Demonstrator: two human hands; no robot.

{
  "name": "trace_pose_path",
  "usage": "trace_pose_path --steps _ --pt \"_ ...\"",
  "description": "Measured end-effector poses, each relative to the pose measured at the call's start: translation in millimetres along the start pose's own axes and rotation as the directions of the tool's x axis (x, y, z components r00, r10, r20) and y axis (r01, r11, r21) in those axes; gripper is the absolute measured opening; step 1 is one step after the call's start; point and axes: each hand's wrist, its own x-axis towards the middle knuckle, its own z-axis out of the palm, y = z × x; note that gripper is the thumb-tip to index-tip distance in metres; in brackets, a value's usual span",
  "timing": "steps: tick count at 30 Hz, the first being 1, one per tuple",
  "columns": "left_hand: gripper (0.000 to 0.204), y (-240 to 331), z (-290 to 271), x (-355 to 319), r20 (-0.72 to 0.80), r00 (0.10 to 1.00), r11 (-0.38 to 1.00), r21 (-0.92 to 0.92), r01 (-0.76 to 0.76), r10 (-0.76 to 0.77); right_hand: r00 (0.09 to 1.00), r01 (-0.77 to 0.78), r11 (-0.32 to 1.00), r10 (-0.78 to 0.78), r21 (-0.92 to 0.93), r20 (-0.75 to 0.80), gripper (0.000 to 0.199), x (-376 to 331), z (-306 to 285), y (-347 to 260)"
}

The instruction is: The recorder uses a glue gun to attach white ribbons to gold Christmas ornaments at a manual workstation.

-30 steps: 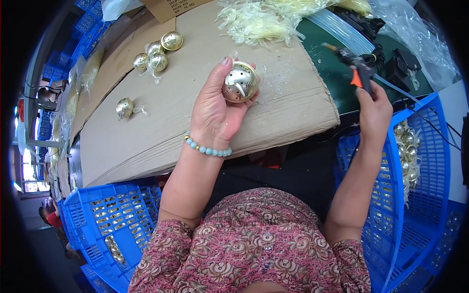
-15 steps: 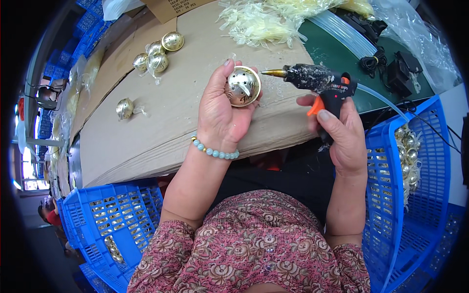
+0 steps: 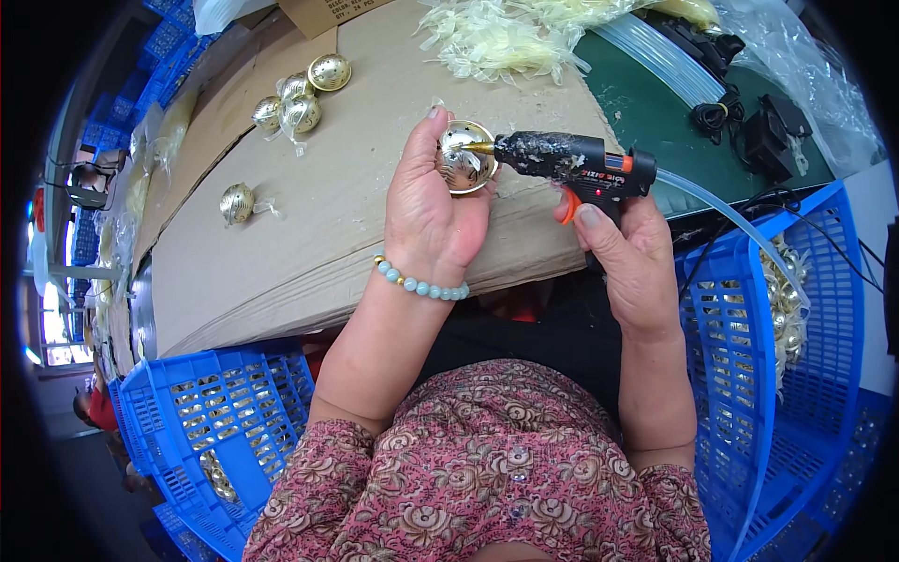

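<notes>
Cardboard-covered tabletop (image 3: pixel 309 234) fills the middle of the view, with a blue plastic crate (image 3: pixel 215 421) low on the person's left and a second blue crate (image 3: pixel 749 375) on the right, that one showing more gold pieces inside. Up on the cardboard sit a cluster of finished gold perforated balls (image 3: pixel 300 98) and a lone one (image 3: pixel 236 201) well apart from them, and a pile of pale yellow strands (image 3: pixel 496 37) lies at the far edge. Now the right hand (image 3: pixel 627 272) is wrapped around a black hot-glue gun (image 3: pixel 571 164), thumb by the orange trigger, nozzle tip right at the ball. The left hand (image 3: pixel 431 215) has its fingers curled around a gold perforated metal ball (image 3: pixel 465 157), held up over the cardboard, opening turned to the nozzle. That ball looks light, hollow and thin-walled, so stiff but likely to dent if squeezed, and its polished skin looks slippery; cradling it round the sides, clear of the hot tip, seems the sound hold
</notes>
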Motion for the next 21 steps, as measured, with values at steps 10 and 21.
trace_pose_path --steps 10,21 --pt "0.015 -2.0 -3.2 2.8 0.032 0.999 1.000 -0.005 -0.004 0.004 0.999 0.030 1.000 -0.030 0.009 -0.024 0.030 -0.2 0.2 7.2" --pt "0.016 -1.9 -9.6 4.8 0.033 0.999 0.998 -0.058 0.001 0.001 0.999 0.007 1.000 -0.007 -0.004 -0.051 0.029 2.7 0.7 5.0"
